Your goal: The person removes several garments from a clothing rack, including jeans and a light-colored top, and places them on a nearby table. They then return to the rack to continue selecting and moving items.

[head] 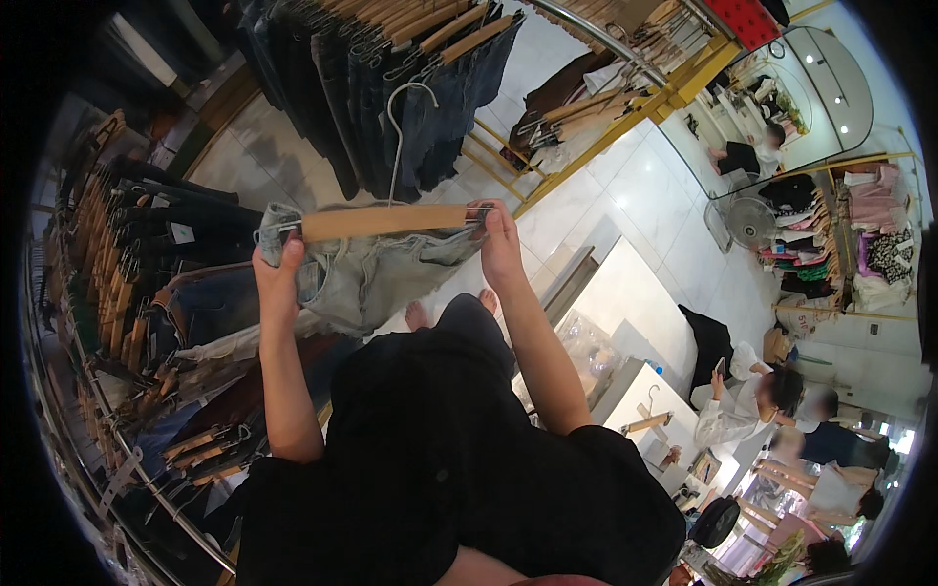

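Note:
Before me I hold up a wooden clip hanger (388,222) with light-wash denim jeans (374,282) hanging from it. At the hanger's left end, my left hand (277,271) grips the waistband by the metal clip. My right hand (500,245) is closed around the other end, its thumb at the right clip (478,212). The metal hook (398,139) points away from me, in front of a rail of dark jeans. How far the lower part of the jeans reaches is hard to see, as my arms and body are in the way.
Dark jeans (352,110) hang on a rail ahead, more jeans (198,227) on the left. A yellow metal rack (586,161) stands at upper right. On the right are a white counter (615,293) with a loose hanger (648,421), a fan (751,220), and several people (740,410).

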### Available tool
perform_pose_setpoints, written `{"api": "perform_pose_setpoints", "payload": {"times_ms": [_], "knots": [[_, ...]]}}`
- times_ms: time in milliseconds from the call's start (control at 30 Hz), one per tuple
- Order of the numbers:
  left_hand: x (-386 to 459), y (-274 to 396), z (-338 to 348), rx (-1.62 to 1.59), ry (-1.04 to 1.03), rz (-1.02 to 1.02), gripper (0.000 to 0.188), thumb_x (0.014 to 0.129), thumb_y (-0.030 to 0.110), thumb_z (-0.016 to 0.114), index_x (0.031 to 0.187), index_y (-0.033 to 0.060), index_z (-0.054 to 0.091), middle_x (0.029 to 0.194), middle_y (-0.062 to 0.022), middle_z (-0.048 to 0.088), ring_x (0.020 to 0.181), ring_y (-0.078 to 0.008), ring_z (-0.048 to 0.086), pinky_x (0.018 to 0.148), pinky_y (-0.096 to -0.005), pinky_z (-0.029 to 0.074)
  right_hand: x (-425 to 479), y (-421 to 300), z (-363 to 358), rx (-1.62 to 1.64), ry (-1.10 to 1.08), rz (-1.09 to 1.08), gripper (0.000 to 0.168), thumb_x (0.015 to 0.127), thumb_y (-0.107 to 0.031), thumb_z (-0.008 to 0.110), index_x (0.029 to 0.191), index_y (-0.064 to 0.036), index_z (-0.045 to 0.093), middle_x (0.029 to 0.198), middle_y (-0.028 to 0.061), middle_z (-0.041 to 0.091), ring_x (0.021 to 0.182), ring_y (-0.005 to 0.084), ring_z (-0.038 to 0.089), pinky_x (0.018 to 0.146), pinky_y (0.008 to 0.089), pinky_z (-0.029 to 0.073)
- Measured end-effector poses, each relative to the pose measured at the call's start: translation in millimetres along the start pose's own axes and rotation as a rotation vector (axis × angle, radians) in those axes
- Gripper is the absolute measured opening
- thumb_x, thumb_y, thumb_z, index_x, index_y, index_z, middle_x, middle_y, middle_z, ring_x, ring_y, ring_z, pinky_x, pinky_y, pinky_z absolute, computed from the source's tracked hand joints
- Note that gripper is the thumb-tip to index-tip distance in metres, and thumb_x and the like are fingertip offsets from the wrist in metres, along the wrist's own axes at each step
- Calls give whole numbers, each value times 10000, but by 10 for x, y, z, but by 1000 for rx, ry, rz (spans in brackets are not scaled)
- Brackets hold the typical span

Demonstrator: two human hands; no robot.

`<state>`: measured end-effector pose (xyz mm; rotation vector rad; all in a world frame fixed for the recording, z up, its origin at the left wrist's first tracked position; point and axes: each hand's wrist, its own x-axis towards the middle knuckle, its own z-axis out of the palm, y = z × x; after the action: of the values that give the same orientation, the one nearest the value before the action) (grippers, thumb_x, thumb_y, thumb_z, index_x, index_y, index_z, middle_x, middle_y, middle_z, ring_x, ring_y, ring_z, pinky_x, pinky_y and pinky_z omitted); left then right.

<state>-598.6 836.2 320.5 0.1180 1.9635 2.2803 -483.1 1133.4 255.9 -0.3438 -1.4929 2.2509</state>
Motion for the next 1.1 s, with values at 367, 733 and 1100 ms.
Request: {"api": "perform_pose_setpoints", "payload": {"times_ms": [367,733,1100], "knots": [[-214,-65,-96,167,-276,-74,401,732,114,829,1068,-10,649,945,-19,691,843,-97,621,795,-261,495,298,-616,-50,-69,16,-124,449,968,-493,534,1027,-50,582,955,20,609,853,100,536,783,246,396],[-222,6,275,239,-313,-17,235,817,129,765,961,-33,675,837,-28,697,763,-71,591,712,-250,490,625,-1195,32,-225,82,-262,412,975,-453,547,990,-48,624,901,19,652,853,96,541,796,247,392],[-362,257,475,635,-380,299,263,708,24,734,948,-27,637,917,-183,664,842,-371,643,760,-350,496,798,-1382,-174,-275,78,-164,405,991,-415,528,955,-21,613,896,96,682,733,189,660,701,300,503]]}}
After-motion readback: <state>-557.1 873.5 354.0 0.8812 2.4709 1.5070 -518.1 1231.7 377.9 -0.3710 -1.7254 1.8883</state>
